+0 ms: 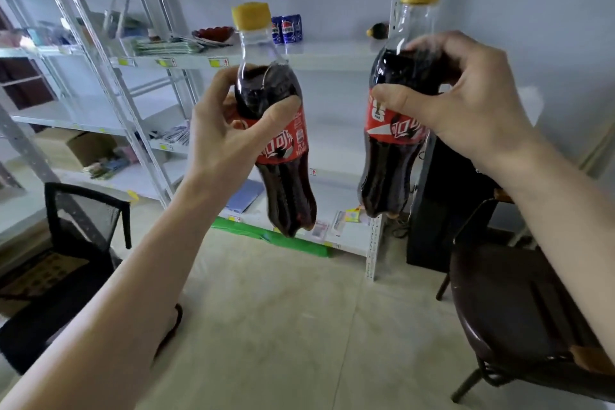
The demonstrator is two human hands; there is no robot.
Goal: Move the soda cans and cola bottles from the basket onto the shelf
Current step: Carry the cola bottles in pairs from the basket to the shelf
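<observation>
My left hand (226,130) grips a cola bottle (283,183) with a yellow cap and red label, held up in mid-air and tilted slightly. A second, similar cola bottle (389,170) is gripped by my right hand (466,103) around its upper body. Both bottles are raised in front of the white metal shelf (319,56). Two blue soda cans (287,29) stand on that shelf board, behind the left bottle's neck. The basket is out of view.
A red dish (213,33) and flat packets (163,46) lie left of the cans. A small dark and yellow object (377,30) sits at the shelf's right end. A black mesh chair (83,220) stands at left, a dark round stool (519,303) at right, a black cabinet (446,210) beside the shelf.
</observation>
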